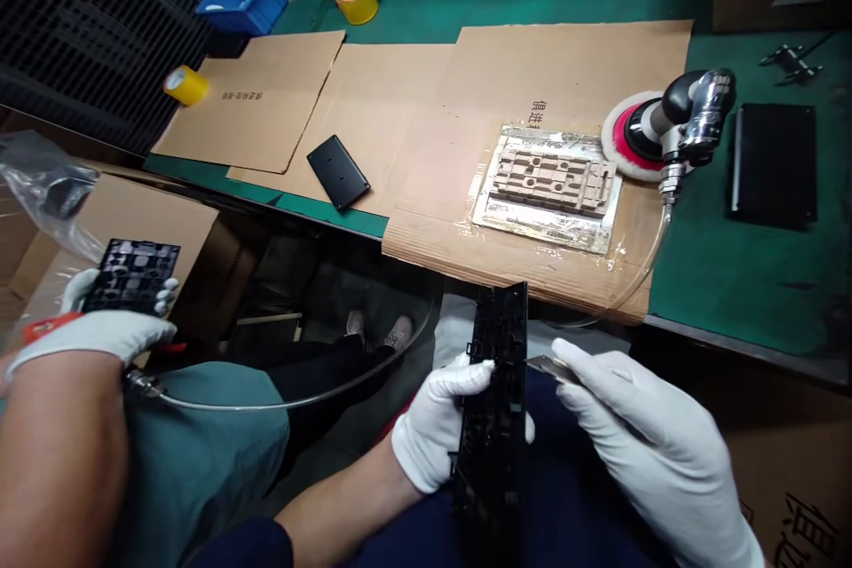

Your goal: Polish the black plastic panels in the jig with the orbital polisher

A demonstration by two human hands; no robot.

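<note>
In the head view my left hand [436, 426], in a white glove, grips a long black plastic part [496, 399] above my lap. The part's ribbed side faces up and its thumb-side edge lies under my thumb. My right hand [639, 435], also gloved, pinches a small metal blade [549, 367] between thumb and fingers. The blade's tip points left, close to the part's right edge; whether it touches cannot be made out. The handle is hidden in my glove.
A polisher [685, 124] with an air hose rests beside a tan fixture [552, 182] on cardboard. Black panels [338, 171] lie on the green bench [692, 284]. To the left, a co-worker's gloved hand [126, 333] is beside a black part [137, 271]. A blue bin [246, 0] stands behind.
</note>
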